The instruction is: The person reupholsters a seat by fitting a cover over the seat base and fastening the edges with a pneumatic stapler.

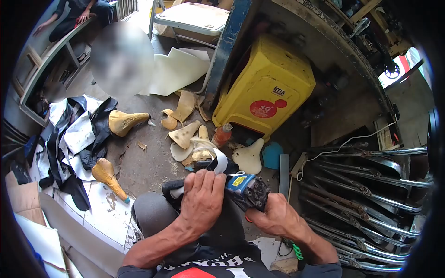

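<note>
My left hand (201, 197) is closed over a black-covered saddle (173, 189) on my lap, its fingers folded down on it. Much of the saddle is hidden under that hand. A white strip (221, 161) curls up beyond my knuckles. In my right hand (277, 215) is a blue and black staple gun (246, 186), its head close to my left fingers and the saddle. A green coiled hose (297, 251) hangs by my right wrist. Where the gun's nose meets the saddle is hidden.
Brown saddle shapes (126, 122) and pale saddle pieces (249, 157) lie on the floor, near an orange bottle (222, 135). Black and white sheets (76, 139) are heaped left. A yellow plastic stool (273, 83) lies ahead; metal chair frames (371, 204) crowd the right. Another person (83, 16) sits back left.
</note>
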{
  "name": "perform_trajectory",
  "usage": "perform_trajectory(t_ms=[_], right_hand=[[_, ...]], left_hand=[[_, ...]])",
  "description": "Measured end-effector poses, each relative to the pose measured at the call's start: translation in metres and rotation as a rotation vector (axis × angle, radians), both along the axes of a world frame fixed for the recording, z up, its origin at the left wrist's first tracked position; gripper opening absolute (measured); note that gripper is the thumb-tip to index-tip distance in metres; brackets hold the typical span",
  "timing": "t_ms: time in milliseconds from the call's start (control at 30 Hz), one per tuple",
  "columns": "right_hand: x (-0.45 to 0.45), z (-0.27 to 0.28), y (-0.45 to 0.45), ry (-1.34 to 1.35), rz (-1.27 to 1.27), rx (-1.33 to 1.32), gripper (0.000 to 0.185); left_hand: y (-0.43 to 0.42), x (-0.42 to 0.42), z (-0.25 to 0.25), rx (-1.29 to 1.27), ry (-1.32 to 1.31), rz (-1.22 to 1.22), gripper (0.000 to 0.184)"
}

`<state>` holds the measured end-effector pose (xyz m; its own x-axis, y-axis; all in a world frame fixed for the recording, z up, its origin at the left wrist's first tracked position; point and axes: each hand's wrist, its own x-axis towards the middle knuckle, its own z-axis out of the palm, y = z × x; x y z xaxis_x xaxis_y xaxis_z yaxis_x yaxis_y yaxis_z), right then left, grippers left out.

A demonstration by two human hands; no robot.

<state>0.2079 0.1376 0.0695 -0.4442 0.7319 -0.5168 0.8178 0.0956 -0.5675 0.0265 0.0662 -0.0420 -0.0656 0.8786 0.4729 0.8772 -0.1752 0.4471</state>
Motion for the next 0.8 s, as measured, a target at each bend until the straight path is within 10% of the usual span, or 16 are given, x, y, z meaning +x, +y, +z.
perform_trajectory(t_ms=[567,700,800], right_hand=[[0.028,-0.015,0.002,0.031,0.015,0.006,0.037],[0.097,-0.074,-0.041,0.676,-0.485,0.137,0.03],[0.127,-0.141,-0.064,0.311,-0.746,0.151,0.028]], left_hand=[[0.0,-0.013,-0.008,0.015,-0.086,-0.027,0.056],[-0.004,-0.019,-0.004,0.0,-0.174,0.032,0.054],[-0.004,-0.022,0.003,-0.062,-0.15,0.023,0.05]])
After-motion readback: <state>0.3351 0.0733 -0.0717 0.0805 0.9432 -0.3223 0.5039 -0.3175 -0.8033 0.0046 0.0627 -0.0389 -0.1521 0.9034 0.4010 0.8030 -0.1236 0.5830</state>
